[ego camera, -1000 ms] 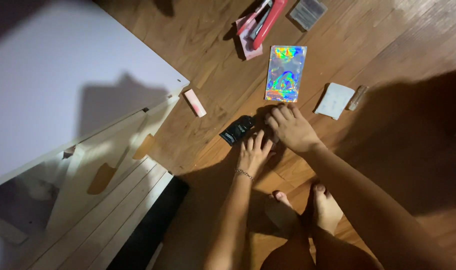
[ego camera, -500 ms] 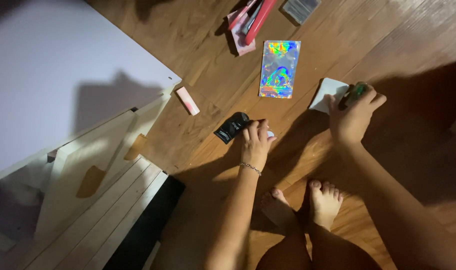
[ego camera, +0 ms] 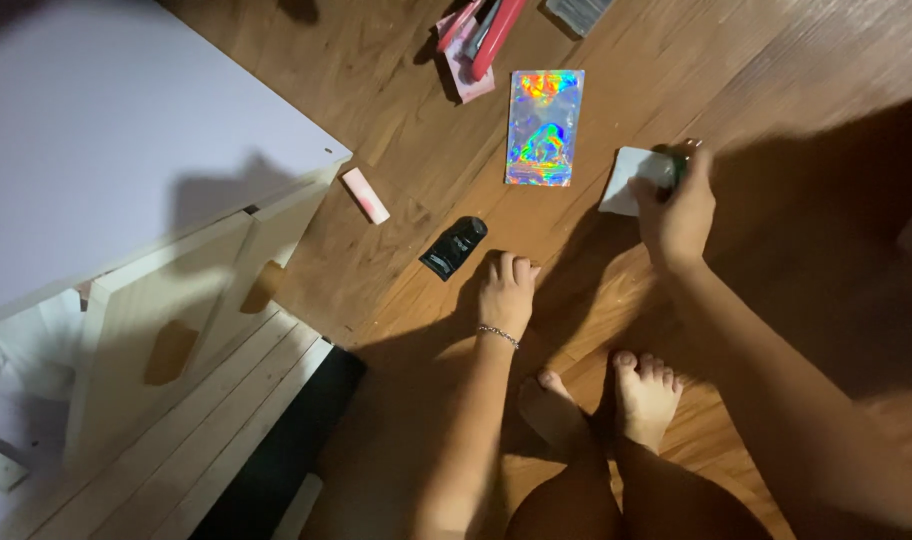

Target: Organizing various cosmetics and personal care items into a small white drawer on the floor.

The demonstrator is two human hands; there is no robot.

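Green-tinted small vial [ego camera: 679, 160] sits clamped in our right hand [ego camera: 673, 215] fingers beside the white paper square [ego camera: 631, 180]; left hand [ego camera: 505, 291] fingers curl together on the wooden floor [ego camera: 396, 120], so we judge uncapping needs it.

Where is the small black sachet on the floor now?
In the head view the black sachet lies flat on the wooden floor, just up-left of the left hand, between the pink tube and the holographic pouch.
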